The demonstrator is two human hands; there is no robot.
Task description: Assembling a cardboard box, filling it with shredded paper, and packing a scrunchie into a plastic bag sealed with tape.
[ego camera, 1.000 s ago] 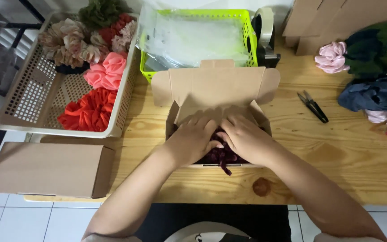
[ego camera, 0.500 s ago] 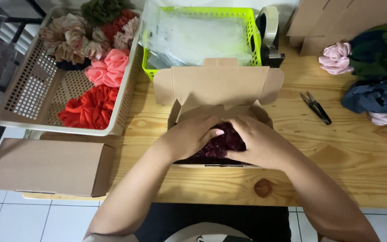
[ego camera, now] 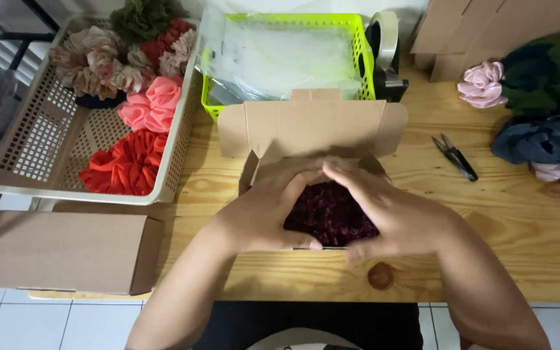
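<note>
A dark red scrunchie (ego camera: 329, 212) sits inside an open cardboard box (ego camera: 312, 126) at the middle of the near edge of a wooden table (ego camera: 513, 220). The left hand (ego camera: 268, 209) and right hand (ego camera: 390, 210) cup it from either side, fingers spread flat and curved over the fabric, fingertips nearly meeting at the far side; they press on it rather than grip it. The box's lid stands raised behind the hands.

Just beyond the box, a lime basket (ego camera: 358, 58) holds clear plastic bags (ego camera: 280, 55), with a tape dispenser (ego camera: 385, 48) at its right. Small black snips (ego camera: 455, 157) lie on the bare wood to the right, and further right a heap of scrunchies (ego camera: 539, 110) in pink, green and blue reaches the edge. To the left, a beige mesh tray (ego camera: 40, 149) overhangs the table's side, holding red, pink, tan and green scrunchies. Below it, a closed box (ego camera: 59, 251) rests at the table's corner.

The wood is pale pine with a dark knot (ego camera: 380, 277) near the front. Under the table the floor (ego camera: 8, 321) is white tile.
</note>
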